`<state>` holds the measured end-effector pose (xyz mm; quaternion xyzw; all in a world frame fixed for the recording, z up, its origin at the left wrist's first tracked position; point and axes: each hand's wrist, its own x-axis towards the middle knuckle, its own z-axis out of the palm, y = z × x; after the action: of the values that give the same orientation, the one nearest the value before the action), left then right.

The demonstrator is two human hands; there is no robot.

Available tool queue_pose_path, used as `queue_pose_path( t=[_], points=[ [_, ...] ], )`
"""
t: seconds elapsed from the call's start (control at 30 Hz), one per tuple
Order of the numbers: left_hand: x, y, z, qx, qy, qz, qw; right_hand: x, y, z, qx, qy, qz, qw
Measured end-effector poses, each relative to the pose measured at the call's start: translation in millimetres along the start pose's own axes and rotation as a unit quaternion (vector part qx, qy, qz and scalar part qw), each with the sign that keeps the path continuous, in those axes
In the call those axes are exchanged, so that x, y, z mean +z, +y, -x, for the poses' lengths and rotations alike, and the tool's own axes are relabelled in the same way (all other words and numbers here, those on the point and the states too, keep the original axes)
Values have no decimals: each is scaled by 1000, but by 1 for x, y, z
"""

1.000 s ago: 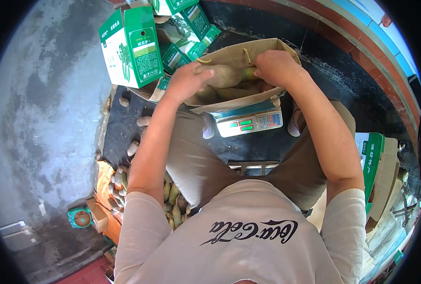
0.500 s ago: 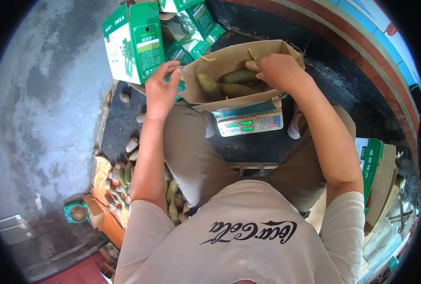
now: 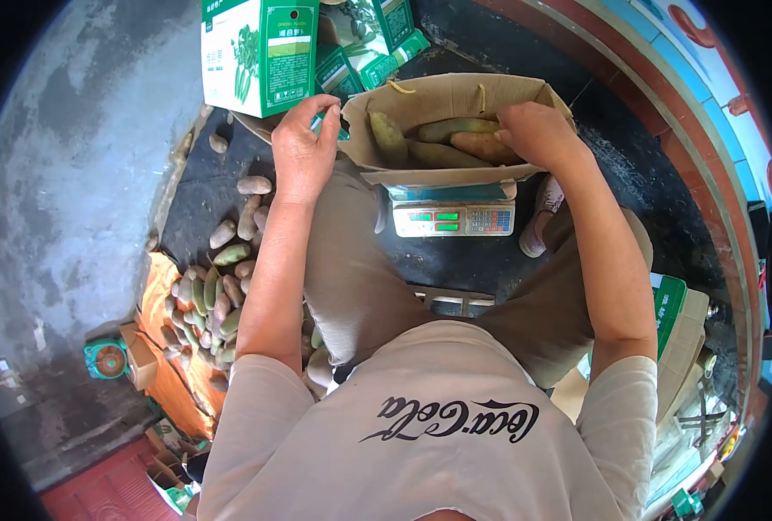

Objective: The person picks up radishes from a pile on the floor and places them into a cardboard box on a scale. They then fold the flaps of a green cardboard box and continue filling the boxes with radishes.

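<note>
An open cardboard box (image 3: 455,178) with several long green and reddish radishes (image 3: 438,154) in it sits on a digital scale (image 3: 454,220), whose green display is lit. At the box's left edge is my left hand (image 3: 306,148), its thumb and fingertips close to the cardboard; whether they pinch it is unclear. My right hand (image 3: 538,135) reaches over the right end of the box, near a reddish radish (image 3: 486,148). Its fingertips are partly hidden, and its grip cannot be made out.
Green and white printed cartons (image 3: 260,56) stand beyond the box on the left. Many radishes (image 3: 221,304) lie on the floor and on an orange cloth (image 3: 164,382) at left. Another green carton (image 3: 671,317) is by my right side. A small green fan-like object (image 3: 106,359) sits far left.
The reddish radish by my right hand now lies inside the box, and that hand has moved to the right end. The whole view has shifted slightly, showing more radishes on the left.
</note>
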<state>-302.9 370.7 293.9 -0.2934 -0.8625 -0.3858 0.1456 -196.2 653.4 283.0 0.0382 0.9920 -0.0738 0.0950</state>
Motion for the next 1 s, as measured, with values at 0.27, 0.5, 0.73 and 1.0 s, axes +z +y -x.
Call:
queue_pose_path(
  t=[0.27,0.5,0.73,1.0],
  points=[
    [0,-2,1,-6,25,-4,1000,6,-7,-2,-11,19,-9,1000],
    [-1,1,2,-34,47,37,998,2,-17,2,-57,62,-25,996],
    [-4,3,3,-30,81,42,995,5,-23,1,-66,33,-1,997],
    [-44,-18,20,-105,153,46,982,16,-35,6,-99,23,-38,994]
  ],
)
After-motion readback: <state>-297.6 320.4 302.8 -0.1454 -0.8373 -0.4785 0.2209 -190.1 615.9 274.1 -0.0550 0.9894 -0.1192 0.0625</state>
